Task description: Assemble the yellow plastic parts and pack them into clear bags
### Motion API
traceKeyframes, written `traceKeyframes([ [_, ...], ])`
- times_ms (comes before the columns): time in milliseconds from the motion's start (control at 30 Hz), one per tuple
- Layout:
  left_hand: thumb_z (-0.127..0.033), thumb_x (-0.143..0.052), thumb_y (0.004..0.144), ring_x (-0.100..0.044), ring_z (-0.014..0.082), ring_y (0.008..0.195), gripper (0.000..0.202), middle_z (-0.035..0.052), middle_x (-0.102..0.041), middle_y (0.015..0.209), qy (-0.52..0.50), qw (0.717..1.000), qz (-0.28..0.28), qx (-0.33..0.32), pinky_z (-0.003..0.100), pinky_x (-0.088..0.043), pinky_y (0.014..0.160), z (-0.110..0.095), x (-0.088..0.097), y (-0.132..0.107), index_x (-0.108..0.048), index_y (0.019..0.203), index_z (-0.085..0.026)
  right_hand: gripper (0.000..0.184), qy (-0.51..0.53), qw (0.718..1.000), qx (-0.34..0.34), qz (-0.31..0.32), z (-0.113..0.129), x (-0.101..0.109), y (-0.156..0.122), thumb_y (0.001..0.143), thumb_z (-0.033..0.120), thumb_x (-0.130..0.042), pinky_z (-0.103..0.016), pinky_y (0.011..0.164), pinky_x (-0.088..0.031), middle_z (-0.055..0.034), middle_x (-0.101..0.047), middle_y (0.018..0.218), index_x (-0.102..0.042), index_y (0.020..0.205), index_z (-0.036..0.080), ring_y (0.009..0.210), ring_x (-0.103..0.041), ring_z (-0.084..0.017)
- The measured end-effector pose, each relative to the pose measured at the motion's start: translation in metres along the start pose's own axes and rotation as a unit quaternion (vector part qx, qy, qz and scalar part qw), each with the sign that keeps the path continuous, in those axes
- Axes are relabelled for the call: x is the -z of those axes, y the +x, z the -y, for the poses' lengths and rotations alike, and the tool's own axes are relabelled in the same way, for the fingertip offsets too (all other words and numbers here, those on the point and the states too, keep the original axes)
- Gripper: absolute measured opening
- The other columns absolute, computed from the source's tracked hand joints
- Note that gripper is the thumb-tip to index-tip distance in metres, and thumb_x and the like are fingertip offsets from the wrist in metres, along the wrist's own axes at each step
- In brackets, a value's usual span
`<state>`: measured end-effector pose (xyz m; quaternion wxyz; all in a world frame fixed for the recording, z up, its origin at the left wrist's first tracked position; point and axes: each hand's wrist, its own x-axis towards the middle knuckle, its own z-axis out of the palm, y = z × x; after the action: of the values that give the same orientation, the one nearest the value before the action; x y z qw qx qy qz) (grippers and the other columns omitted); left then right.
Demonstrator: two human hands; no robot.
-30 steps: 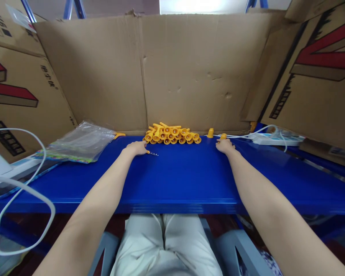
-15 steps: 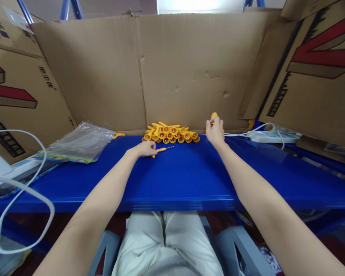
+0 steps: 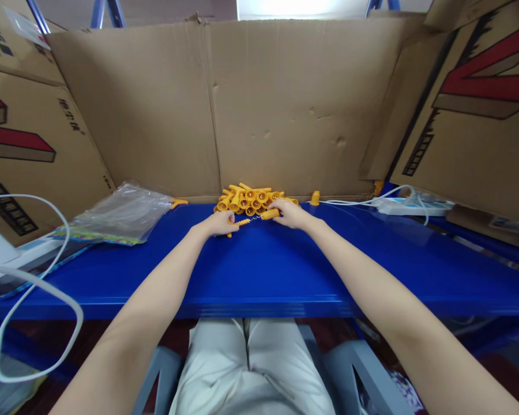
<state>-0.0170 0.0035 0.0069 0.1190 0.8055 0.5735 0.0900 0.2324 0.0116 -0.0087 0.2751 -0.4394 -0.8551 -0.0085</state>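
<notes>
My left hand (image 3: pixel 219 223) is closed round the handle of a yellow corkscrew (image 3: pixel 242 222). Its ridged yellow shank and metal spiral point to the right. My right hand (image 3: pixel 289 213) pinches a yellow tube-shaped sleeve (image 3: pixel 270 214) lying sideways, its left end at the spiral's tip. Whether the tip is inside the sleeve I cannot tell. Just behind both hands lies a pile of yellow bell-ended pieces (image 3: pixel 251 199), their round openings mostly facing me; my right fingers hide part of it. To the right of the pile a small yellow cap-like piece (image 3: pixel 315 198) stands upright.
The blue table (image 3: pixel 259 271) is backed by a tall cardboard sheet (image 3: pixel 285 104), with printed boxes at both sides. At left lie a clear plastic bag (image 3: pixel 121 216), another yellow-handled piece (image 3: pixel 179 203) and a looping white cable (image 3: pixel 75 311). A white power strip (image 3: pixel 410 206) lies at right.
My right hand has moved left and down from beside the pile, bringing the yellow sleeve to the spiral's tip. The upright yellow cap-like piece is now uncovered. My left hand has hardly moved.
</notes>
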Motion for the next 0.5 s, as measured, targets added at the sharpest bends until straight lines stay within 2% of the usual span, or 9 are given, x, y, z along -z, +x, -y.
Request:
traceKeyframes([
  [133,-0.036,-0.054,0.068,-0.055,0.0139,0.056,0.024,-0.0001,-0.065,0.068,-0.001,1.000,0.002,-0.002,0.023,-0.036,0.047,0.002,-0.001,0.001,-0.052,0.086,-0.022,0.025,-0.003,1.000,0.008,0.008,0.000,-0.007,0.001,0.070,0.008,-0.063,-0.032,0.082,-0.046,-0.0055,-0.066,0.095,-0.063,0.092,0.018,0.090,-0.061,-0.019],
  [333,-0.036,-0.054,0.068,-0.056,0.0145,0.059,0.024,0.0006,-0.066,0.070,-0.013,1.000,0.013,-0.013,0.023,-0.036,0.048,0.003,-0.001,0.002,-0.052,0.088,-0.021,0.023,-0.020,0.999,-0.041,0.003,0.000,0.001,-0.001,0.072,0.009,-0.062,-0.032,0.080,-0.046,-0.0069,-0.065,0.097,-0.059,0.094,0.017,0.090,-0.060,-0.020],
  [500,-0.036,-0.056,0.068,-0.057,0.0144,0.061,0.023,0.0004,-0.066,0.071,0.000,1.000,0.005,-0.011,0.023,-0.036,0.050,0.002,-0.001,0.002,-0.053,0.085,-0.021,0.023,-0.006,1.000,-0.024,0.005,0.002,0.003,-0.002,0.072,0.009,-0.059,-0.032,0.078,-0.046,-0.0067,-0.065,0.096,-0.058,0.093,0.017,0.088,-0.060,-0.020],
])
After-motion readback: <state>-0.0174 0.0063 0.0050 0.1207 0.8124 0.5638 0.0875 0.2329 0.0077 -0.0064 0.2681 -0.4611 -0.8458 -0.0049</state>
